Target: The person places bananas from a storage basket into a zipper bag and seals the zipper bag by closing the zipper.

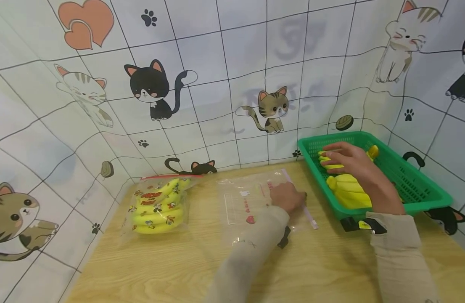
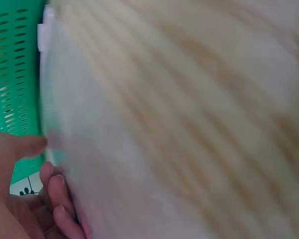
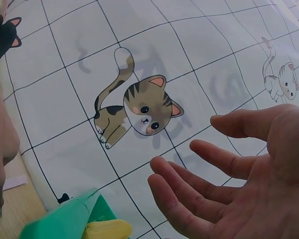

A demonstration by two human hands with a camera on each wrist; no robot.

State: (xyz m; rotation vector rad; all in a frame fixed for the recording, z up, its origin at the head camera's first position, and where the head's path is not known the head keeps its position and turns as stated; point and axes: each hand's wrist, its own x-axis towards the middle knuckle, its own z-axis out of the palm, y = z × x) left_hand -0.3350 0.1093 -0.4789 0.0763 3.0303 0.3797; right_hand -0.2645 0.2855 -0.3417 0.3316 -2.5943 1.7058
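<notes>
A clear zip bag [image 1: 232,210] printed with small red and white pictures lies flat on the table. My left hand [image 1: 288,197] is at the bag's zip side and pinches its edge; in the left wrist view the thumb and curled fingers [image 2: 57,186] meet there. My right hand [image 1: 347,160] hovers over the green basket [image 1: 332,206], its fingers spread apart and nothing in them, as the right wrist view also shows. Inside the basket lie yellow toy bananas [image 1: 350,191], partly hidden by the right hand and forearm.
To the left stands a filled zip bag [image 1: 157,210] with a red seal and yellow bananas inside. The wooden table [image 1: 172,269] meets a cat-printed, tile-patterned sheet [image 1: 217,105] at the back and sides. The basket sits close to the right side.
</notes>
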